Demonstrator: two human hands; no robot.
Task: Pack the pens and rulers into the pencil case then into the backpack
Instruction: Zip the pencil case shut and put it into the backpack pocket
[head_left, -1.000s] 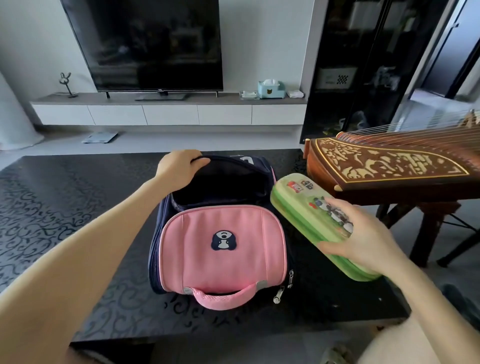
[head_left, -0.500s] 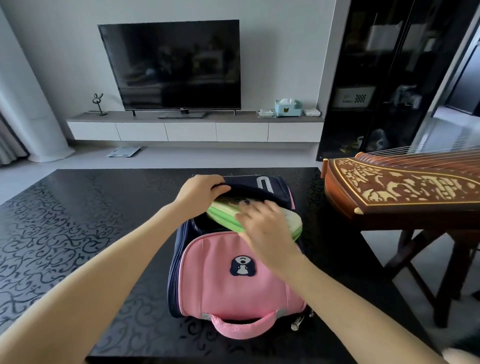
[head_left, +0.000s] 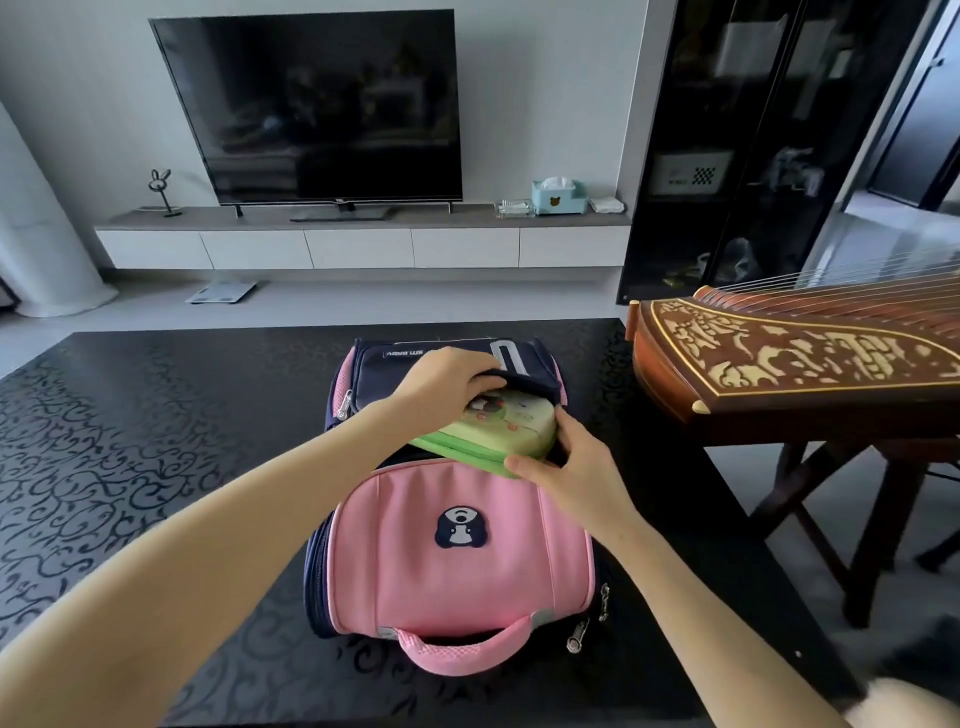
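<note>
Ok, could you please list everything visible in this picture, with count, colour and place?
table: one, black patterned, foreground
backpack: one, pink and navy, on the table, top open
pencil case: one, green, partly inside the backpack's opening
zither: one, brown, on a stand right of the table
shelf: one, grey top with white drawers, far wall
television: one, black, on the shelf
tissue box: one, light blue, shelf's right end
rabbit figure: one, dark, shelf's left end
cabinet: one, black glass, far right
left hand: one, holds the backpack's flap
right hand: one, grips the pencil case's near right end
</note>
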